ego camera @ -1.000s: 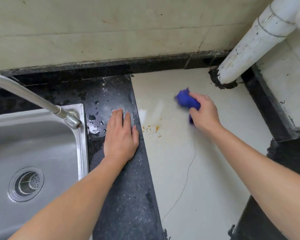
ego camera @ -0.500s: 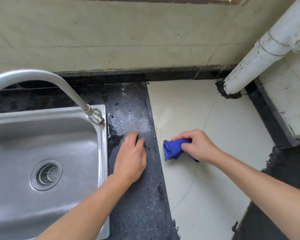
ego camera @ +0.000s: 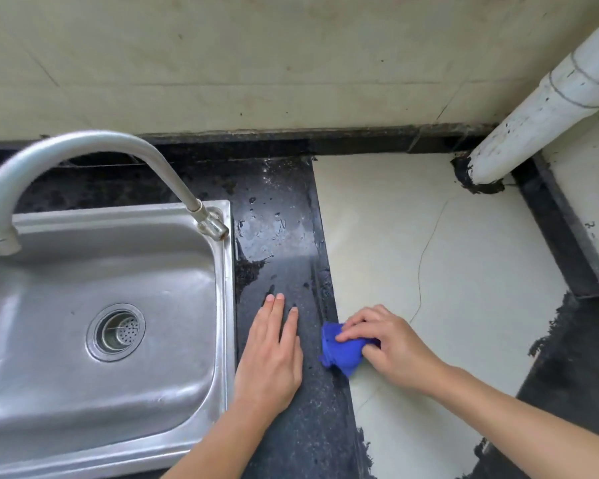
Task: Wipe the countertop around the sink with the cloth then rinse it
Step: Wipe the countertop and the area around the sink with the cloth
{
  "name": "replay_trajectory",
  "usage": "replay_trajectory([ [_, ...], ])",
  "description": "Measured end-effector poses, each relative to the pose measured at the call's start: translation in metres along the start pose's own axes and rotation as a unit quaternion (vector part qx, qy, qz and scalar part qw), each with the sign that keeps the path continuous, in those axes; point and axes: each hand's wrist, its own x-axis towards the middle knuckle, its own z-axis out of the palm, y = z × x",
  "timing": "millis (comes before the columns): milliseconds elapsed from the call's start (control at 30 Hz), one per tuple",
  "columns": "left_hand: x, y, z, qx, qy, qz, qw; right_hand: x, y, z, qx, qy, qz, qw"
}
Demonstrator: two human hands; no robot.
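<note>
Cloth (ego camera: 341,352), clutched in right grip (ego camera: 391,344), reached dark countertop (ego camera: 308,430); left grip (ego camera: 270,354) lies flat.

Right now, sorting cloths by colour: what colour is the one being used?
The cloth is blue, clearest in the head view.

The blue cloth (ego camera: 343,352) lies bunched under the right hand (ego camera: 391,344), on the seam between the countertop's (ego camera: 301,426) dark speckled strip and its pale tile. Water beads on the strip's far end, beside the steel sink (ego camera: 227,305).
</note>
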Motion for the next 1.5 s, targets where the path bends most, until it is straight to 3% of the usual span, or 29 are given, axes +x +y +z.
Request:
replay_trajectory([
  [67,0.002,0.000,0.000,0.004,-0.006,-0.006,1.000,0.011,-0.009,-0.026,0.063,-0.078,0.074,0.992],
  [100,0.002,0.000,0.000,0.006,-0.006,-0.008,1.000,0.026,-0.008,-0.040,0.090,-0.064,0.111,0.988],
  [233,0.002,0.000,0.001,0.006,0.004,-0.003,1.000,0.111,0.013,-0.075,-0.002,0.200,0.164,0.966],
  [300,0.002,0.000,0.002,0.006,0.006,-0.002,1.000,0.123,0.020,-0.055,-0.069,0.254,0.168,0.950],
  [467,0.002,-0.002,0.003,0.000,0.012,0.003,1.000,0.016,0.006,0.036,-0.104,0.228,0.032,0.967],
  [600,0.002,0.000,0.001,0.005,-0.006,0.005,1.000,-0.082,-0.010,0.084,-0.085,0.174,0.021,0.981],
  [700,0.004,0.001,-0.005,0.007,-0.030,0.008,1.000,-0.101,-0.029,0.080,0.015,0.105,0.094,0.990],
  [800,-0.003,-0.001,-0.022,-0.007,-0.056,0.023,0.998,-0.111,-0.027,0.045,0.173,0.117,0.246,0.946],
  [833,-0.011,-0.004,-0.030,-0.013,-0.057,0.030,0.998,-0.115,-0.019,0.034,0.163,0.155,0.286,0.932],
  [933,-0.053,-0.019,-0.050,-0.037,-0.039,0.023,0.998,-0.134,0.002,0.029,-0.087,0.233,0.361,0.899],
  [1000,-0.090,-0.033,-0.057,-0.035,-0.033,0.004,0.999,-0.135,-0.005,0.055,-0.164,0.241,0.348,0.891],
  [1167,-0.165,-0.068,-0.063,0.009,-0.041,-0.034,0.999,-0.137,-0.060,0.160,-0.236,0.229,0.253,0.910],
  [1267,-0.186,-0.081,-0.063,0.062,-0.075,-0.040,0.994,-0.146,-0.065,0.172,-0.212,0.231,0.188,0.931],
  [1367,-0.188,-0.080,-0.063,0.075,-0.093,-0.057,0.991,-0.153,-0.060,0.144,-0.133,0.162,0.086,0.974],
  [1433,-0.187,-0.077,-0.062,0.080,-0.099,-0.065,0.990,-0.151,-0.045,0.111,-0.093,0.182,0.105,0.973],
  [1500,-0.187,-0.078,-0.059,0.086,-0.093,-0.065,0.990,-0.141,-0.026,0.085,-0.086,0.290,0.210,0.930],
])
